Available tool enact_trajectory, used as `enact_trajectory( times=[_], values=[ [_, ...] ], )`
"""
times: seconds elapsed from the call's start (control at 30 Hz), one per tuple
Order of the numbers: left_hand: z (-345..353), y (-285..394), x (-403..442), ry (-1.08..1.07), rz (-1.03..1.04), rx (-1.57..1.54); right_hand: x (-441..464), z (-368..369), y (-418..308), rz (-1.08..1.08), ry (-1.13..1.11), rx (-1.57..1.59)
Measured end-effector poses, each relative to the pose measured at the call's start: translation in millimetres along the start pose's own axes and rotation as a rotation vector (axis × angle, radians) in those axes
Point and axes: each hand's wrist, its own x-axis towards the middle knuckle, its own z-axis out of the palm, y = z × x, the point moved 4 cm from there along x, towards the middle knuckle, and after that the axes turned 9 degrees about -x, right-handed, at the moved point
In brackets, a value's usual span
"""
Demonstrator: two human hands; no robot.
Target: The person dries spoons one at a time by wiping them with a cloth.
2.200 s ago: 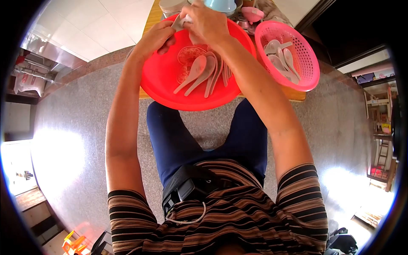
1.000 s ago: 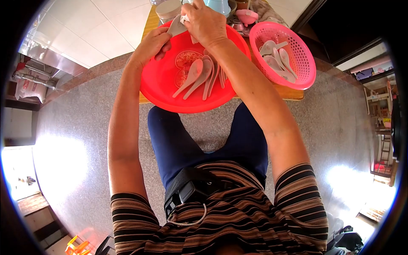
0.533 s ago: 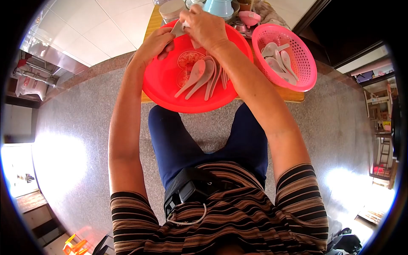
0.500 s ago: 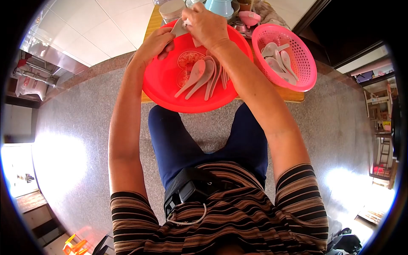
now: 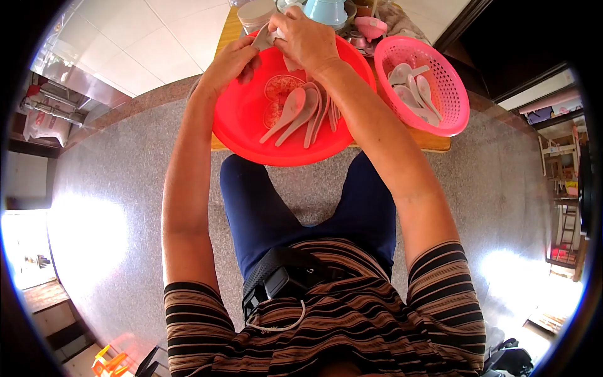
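Your two hands met above the far-left rim of the red basin. Your left hand had its fingers curled and its thumb pressed on one end of a pale spoon. Your right hand was bent in a close pinch round a white wad, bunched against the spoon; how far its hidden fingers were folded, you could not tell.

Below your wrists, the basin's left half gave you bare red floor and wall, while more spoons lay fanned in its right half, handles towards you. Its near rim reached out past the near edge of the desk, just in front of your knees. On your right stood the pink basket, more spoons inside; its outer rim stuck out beyond the desk's right edge. The basin and basket rims came so near each other that you could not tell whether they touched.

Past the far rim, room was tight: a pale round tub, a light-blue vessel and a pink funnel-shaped thing crowded close. To either side of your forearms, grey floor lay well below, giving both elbows open space.
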Motion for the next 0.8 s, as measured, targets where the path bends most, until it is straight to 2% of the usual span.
enact_trajectory(
  times=[0.07,0.13,0.2,0.37,0.43,0.57,0.67,0.77,0.8],
  values=[
    [0.6,0.8,0.1,0.02,0.006,-0.016,1.9,-7.7,0.2,-0.03,0.256,0.002],
    [-4.9,0.6,-0.7,0.169,0.009,-0.045,0.6,-17.5,-1.2,0.056,0.192,0.055],
    [-9.4,-0.1,0.9,0.149,0.017,-0.093,0.3,-20.3,1.7,0.142,0.127,0.109],
    [-13.5,-0.8,3.0,0.122,-0.013,-0.171,-0.6,-28.1,10.6,0.192,0.302,0.165],
    [-8.8,3.0,-0.5,0.019,-0.092,-0.212,-1.2,-26.8,8.7,0.161,0.33,0.185],
    [-11.7,0.2,0.8,0.069,-0.139,-0.298,-0.7,-26.0,8.2,0.121,0.375,0.242],
    [-11.8,2.7,0.8,0.059,-0.088,-0.449,-2.1,-37.3,7.2,0.202,0.411,0.238],
    [-12.6,-0.4,2.2,0.12,0.001,-0.43,-4.1,-33.1,10.2,0.11,0.5,0.264],
    [-11.5,1.0,2.6,0.113,0.055,-0.294,-3.9,-32.3,8.9,0.109,0.501,0.265]
  ],
)
